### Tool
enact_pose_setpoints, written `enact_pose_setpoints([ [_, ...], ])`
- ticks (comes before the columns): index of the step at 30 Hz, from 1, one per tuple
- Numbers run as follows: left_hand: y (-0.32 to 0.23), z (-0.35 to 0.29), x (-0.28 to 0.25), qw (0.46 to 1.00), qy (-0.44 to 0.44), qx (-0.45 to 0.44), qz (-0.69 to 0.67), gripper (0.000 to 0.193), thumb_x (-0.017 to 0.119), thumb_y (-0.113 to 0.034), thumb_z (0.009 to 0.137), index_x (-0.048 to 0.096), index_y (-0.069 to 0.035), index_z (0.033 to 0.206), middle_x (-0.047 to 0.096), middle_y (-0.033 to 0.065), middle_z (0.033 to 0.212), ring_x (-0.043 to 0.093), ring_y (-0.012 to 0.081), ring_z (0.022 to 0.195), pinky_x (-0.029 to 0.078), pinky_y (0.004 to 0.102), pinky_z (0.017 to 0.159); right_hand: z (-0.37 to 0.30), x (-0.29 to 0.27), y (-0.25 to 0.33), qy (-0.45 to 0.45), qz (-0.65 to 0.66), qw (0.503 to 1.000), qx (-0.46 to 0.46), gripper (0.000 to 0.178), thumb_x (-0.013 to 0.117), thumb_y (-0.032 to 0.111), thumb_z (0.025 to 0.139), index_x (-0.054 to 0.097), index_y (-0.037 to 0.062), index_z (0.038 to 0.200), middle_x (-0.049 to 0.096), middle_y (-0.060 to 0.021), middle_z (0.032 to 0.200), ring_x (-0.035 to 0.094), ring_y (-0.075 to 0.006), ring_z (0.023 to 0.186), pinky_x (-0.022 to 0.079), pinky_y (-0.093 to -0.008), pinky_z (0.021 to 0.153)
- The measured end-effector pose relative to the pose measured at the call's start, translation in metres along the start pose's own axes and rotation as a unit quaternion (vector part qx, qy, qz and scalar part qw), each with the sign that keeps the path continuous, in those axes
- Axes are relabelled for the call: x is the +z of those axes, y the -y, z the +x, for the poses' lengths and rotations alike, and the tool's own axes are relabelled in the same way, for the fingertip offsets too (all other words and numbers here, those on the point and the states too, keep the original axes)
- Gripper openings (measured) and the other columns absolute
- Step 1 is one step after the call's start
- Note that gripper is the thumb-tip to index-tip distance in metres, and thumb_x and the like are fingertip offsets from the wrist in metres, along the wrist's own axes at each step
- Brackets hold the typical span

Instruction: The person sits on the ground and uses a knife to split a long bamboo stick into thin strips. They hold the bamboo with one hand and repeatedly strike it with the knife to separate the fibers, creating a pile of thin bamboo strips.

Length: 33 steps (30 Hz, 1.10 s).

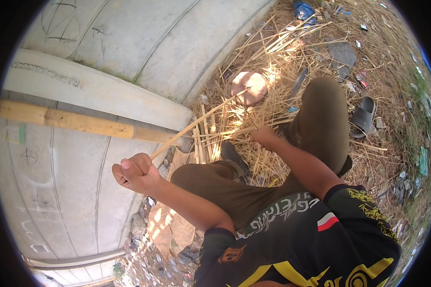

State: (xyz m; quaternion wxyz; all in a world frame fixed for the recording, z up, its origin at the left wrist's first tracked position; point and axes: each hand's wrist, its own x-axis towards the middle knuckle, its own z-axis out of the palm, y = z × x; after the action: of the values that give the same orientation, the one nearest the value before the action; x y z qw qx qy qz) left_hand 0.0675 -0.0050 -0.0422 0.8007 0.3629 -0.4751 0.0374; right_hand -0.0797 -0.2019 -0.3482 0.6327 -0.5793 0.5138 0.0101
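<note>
While the left hand (138,173) is closed in a fist on the near end of one long pale strip (191,126), that strip slants ahead and rightward of it, its far end over a round block (249,88), presumably for support. Right hand (268,137): fingers curled together, ahead and right of the left; whether anything is gripped cannot be told. Left forearm: angled out leftward, elbow bent, which seems to keep the strip drawn out at length. Right forearm: slanting inward beside the raised right knee (323,115). Between the hands, slightly ahead: loose strips (207,141). Right of the right hand: one dark sandal (362,117). Ahead and left of the left hand: bamboo pole (91,125).
</note>
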Motion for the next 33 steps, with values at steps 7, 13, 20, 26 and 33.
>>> enact_pose_setpoints([
  [7, -0.002, 0.002, -0.002, 1.0, 0.003, 0.005, 0.008, 0.048, 0.054, -0.001, 0.094, 0.02, -0.018, 0.066, 0.017, -0.007, 0.045, 0.009, 0.0028, 0.04, 0.007, 0.0253, 0.039, -0.038, 0.006, 0.029, -0.05, -0.168, 0.963, -0.203, 0.036, 0.067, 0.029, 0.075, 0.071, -0.0037, 0.089, 0.069, -0.0225, 0.08, 0.069, -0.0369, 0.077, 0.055, -0.0438, 0.071],
  [13, -0.004, 0.002, 0.021, 0.996, -0.085, -0.008, 0.02, 0.05, 0.057, -0.001, 0.094, 0.02, -0.018, 0.064, 0.016, -0.007, 0.046, 0.008, 0.0034, 0.039, 0.007, 0.0258, 0.039, -0.032, -0.002, 0.027, 0.039, -0.065, 0.994, -0.085, 0.035, 0.067, 0.027, 0.075, 0.068, -0.0074, 0.08, 0.066, -0.0239, 0.07, 0.068, -0.0379, 0.071, 0.054, -0.044, 0.068],
  [20, -0.003, 0.0, 0.056, 0.976, -0.194, 0.021, 0.096, 0.051, 0.06, -0.002, 0.092, 0.021, -0.017, 0.063, 0.015, -0.0069, 0.048, 0.01, 0.0038, 0.039, 0.008, 0.0262, 0.04, -0.055, 0.004, 0.047, -0.081, -0.149, 0.958, -0.23, 0.033, 0.064, 0.026, 0.084, 0.07, -0.0052, 0.089, 0.063, -0.0151, 0.062, 0.064, -0.0223, 0.057, 0.051, -0.0354, 0.057],
  [26, 0.0, -0.002, 0.066, 0.981, -0.176, 0.022, 0.081, 0.05, 0.061, -0.002, 0.092, 0.022, -0.016, 0.063, 0.015, -0.0065, 0.048, 0.009, 0.0045, 0.04, 0.008, 0.0265, 0.041, -0.087, 0.021, 0.033, -0.004, 0.309, 0.881, -0.359, 0.026, 0.065, 0.016, 0.085, 0.056, 0.0005, 0.067, 0.046, 0.0024, 0.053, 0.039, -0.0048, 0.052, 0.029, -0.0288, 0.047],
  [33, 0.004, -0.002, 0.074, 0.967, -0.228, 0.037, 0.103, 0.048, 0.061, 0.0, 0.091, 0.024, -0.016, 0.065, 0.015, -0.0061, 0.048, 0.009, 0.0046, 0.04, 0.009, 0.0267, 0.042, -0.078, 0.014, 0.049, 0.08, 0.094, 0.985, -0.12, 0.027, 0.065, 0.019, 0.081, 0.061, -0.0026, 0.066, 0.06, -0.008, 0.057, 0.053, -0.0142, 0.048, 0.04, -0.0317, 0.047],
])
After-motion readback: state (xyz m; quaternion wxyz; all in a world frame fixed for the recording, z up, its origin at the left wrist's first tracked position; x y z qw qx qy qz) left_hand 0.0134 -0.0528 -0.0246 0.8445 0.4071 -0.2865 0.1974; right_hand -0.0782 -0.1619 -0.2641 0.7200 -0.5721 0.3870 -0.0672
